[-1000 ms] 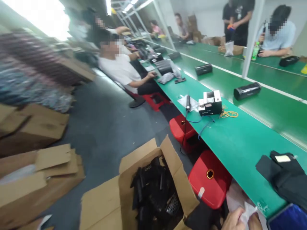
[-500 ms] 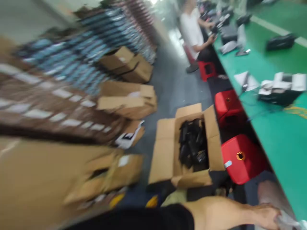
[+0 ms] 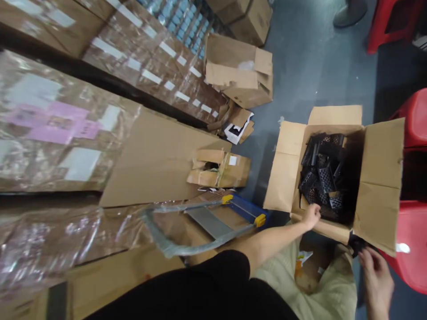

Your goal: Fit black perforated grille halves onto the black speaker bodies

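Right of centre in the frame, an open cardboard carton on the floor, flaps folded outward, probably to leave the mouth free. Inside, black perforated housings at odd angles, seemingly unsorted. At the near flap, left hand, fingers curled together, apparently pinching the edge to steady it. Near the lower right corner, right hand, fingers loosely bent; cannot tell whether pinching anything. Below, khaki trousers; far right, red stools; lower centre, folding platform cart.
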Motion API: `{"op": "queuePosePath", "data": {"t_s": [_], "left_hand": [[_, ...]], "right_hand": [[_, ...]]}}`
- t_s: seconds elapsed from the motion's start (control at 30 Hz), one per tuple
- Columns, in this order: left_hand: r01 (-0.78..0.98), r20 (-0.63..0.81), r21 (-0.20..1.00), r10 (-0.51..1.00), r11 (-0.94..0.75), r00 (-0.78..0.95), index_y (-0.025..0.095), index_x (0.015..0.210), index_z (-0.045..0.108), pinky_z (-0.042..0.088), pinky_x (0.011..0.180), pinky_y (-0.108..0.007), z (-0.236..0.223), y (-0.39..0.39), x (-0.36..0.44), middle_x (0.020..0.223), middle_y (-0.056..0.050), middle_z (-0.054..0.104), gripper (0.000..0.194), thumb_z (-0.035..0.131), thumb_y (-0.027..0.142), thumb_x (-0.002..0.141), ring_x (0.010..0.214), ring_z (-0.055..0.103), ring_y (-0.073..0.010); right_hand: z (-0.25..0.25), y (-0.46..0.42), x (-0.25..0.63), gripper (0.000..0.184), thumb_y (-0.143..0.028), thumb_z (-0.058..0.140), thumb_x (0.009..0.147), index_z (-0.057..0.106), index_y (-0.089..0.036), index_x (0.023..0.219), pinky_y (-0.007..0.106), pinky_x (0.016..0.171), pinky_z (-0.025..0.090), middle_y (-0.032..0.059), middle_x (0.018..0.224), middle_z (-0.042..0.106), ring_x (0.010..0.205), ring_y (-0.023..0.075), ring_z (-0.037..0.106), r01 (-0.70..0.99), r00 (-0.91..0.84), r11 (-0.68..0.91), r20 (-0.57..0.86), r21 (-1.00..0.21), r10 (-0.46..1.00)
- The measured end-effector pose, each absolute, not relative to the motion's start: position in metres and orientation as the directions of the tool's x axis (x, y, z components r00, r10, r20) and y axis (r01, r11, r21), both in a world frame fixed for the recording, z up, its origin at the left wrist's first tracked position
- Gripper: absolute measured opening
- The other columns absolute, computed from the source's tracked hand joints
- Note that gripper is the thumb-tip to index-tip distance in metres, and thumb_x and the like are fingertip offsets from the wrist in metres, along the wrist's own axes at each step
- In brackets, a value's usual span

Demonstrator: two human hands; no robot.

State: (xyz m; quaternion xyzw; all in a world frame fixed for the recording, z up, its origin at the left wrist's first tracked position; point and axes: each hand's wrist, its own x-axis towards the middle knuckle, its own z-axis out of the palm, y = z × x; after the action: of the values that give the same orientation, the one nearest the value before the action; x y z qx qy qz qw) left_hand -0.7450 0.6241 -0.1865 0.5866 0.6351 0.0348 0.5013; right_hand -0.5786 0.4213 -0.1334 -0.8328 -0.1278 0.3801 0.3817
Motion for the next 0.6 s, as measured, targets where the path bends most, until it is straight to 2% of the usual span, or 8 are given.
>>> {"op": "queuePosePath", "data": {"t_s": [0.07,0.13,0.17,0.27,0.33,0.4,0.5,0.6], "left_hand": [[0.712,-0.544,0.619,0.835,0.331,0.084,0.017,0.128,0.07,0.045,0.124,-0.048,-0.214,0.685,-0.777,0.122,-0.01,0.075,0.044,0.053,0.004,0.089,0.132,0.064,-0.0259],[0.715,-0.509,0.606,0.861,0.348,0.012,0.018,0.141,0.065,0.04,0.128,-0.043,-0.249,0.737,-0.799,0.137,-0.011,0.072,0.051,0.054,0.005,0.092,0.143,0.058,-0.0243],[0.719,-0.503,0.596,0.864,0.358,-0.013,0.018,0.147,0.061,0.038,0.129,-0.041,-0.267,0.758,-0.806,0.144,-0.013,0.069,0.055,0.055,0.007,0.094,0.146,0.056,-0.0241],[0.735,-0.539,0.548,0.841,0.399,-0.055,0.015,0.159,0.05,0.042,0.126,-0.038,-0.321,0.803,-0.817,0.154,-0.017,0.063,0.066,0.062,0.011,0.094,0.144,0.059,-0.0261],[0.745,-0.576,0.511,0.814,0.428,-0.074,0.015,0.16,0.049,0.044,0.124,-0.039,-0.349,0.816,-0.819,0.153,-0.018,0.064,0.068,0.065,0.014,0.094,0.142,0.061,-0.0279],[0.751,-0.602,0.48,0.793,0.452,-0.092,0.016,0.153,0.056,0.044,0.124,-0.04,-0.366,0.817,-0.821,0.152,-0.019,0.065,0.058,0.064,0.018,0.096,0.143,0.06,-0.0296],[0.74,-0.633,0.46,0.766,0.49,-0.113,0.017,0.136,0.069,0.043,0.124,-0.043,-0.373,0.803,-0.823,0.145,-0.019,0.068,0.036,0.056,0.026,0.103,0.142,0.061,-0.0312],[0.698,-0.653,0.462,0.742,0.547,-0.149,0.016,0.137,0.068,0.043,0.125,-0.042,-0.37,0.783,-0.824,0.147,-0.02,0.068,0.04,0.046,0.032,0.108,0.142,0.062,-0.0304]], "right_hand": [[-0.165,0.51,-0.602,0.053,-0.063,0.05,0.091,0.071,-0.018,0.106,0.047,0.091,0.06,0.0148,0.101,0.078,0.097,0.0353,0.075,0.11,0.578,-0.707,-0.533,-0.699,0.618],[-0.206,0.599,-0.619,0.05,-0.052,0.05,0.09,0.07,-0.014,0.116,0.047,0.103,0.054,0.0195,0.115,0.076,0.109,0.0357,0.073,0.212,0.576,-0.707,-0.498,-0.675,0.649],[-0.227,0.638,-0.624,0.051,-0.047,0.051,0.09,0.069,-0.013,0.123,0.048,0.11,0.05,0.0222,0.126,0.073,0.121,0.0369,0.068,0.268,0.578,-0.707,-0.478,-0.654,0.662],[-0.284,0.718,-0.627,0.055,-0.041,0.057,0.091,0.064,-0.013,0.138,0.055,0.114,0.045,0.0255,0.142,0.063,0.138,0.0409,0.058,0.392,0.574,-0.736,-0.479,-0.551,0.664],[-0.308,0.739,-0.624,0.051,-0.035,0.06,0.09,0.066,-0.016,0.137,0.062,0.109,0.046,0.0252,0.137,0.065,0.132,0.0442,0.061,0.433,0.579,-0.78,-0.524,-0.452,0.625],[-0.32,0.741,-0.621,0.042,-0.03,0.06,0.09,0.072,-0.02,0.129,0.063,0.103,0.05,0.0226,0.125,0.07,0.122,0.0443,0.067,0.446,0.594,-0.824,-0.573,-0.349,0.564],[-0.322,0.729,-0.622,0.038,-0.031,0.058,0.093,0.073,-0.023,0.127,0.054,0.097,0.055,0.0183,0.112,0.075,0.113,0.0397,0.072,0.441,0.627,-0.864,-0.607,-0.241,0.489],[-0.321,0.727,-0.632,0.048,-0.044,0.06,0.096,0.068,-0.018,0.135,0.048,0.092,0.058,0.018,0.105,0.076,0.108,0.0374,0.073,0.437,0.649,-0.878,-0.609,-0.192,0.457]]}}
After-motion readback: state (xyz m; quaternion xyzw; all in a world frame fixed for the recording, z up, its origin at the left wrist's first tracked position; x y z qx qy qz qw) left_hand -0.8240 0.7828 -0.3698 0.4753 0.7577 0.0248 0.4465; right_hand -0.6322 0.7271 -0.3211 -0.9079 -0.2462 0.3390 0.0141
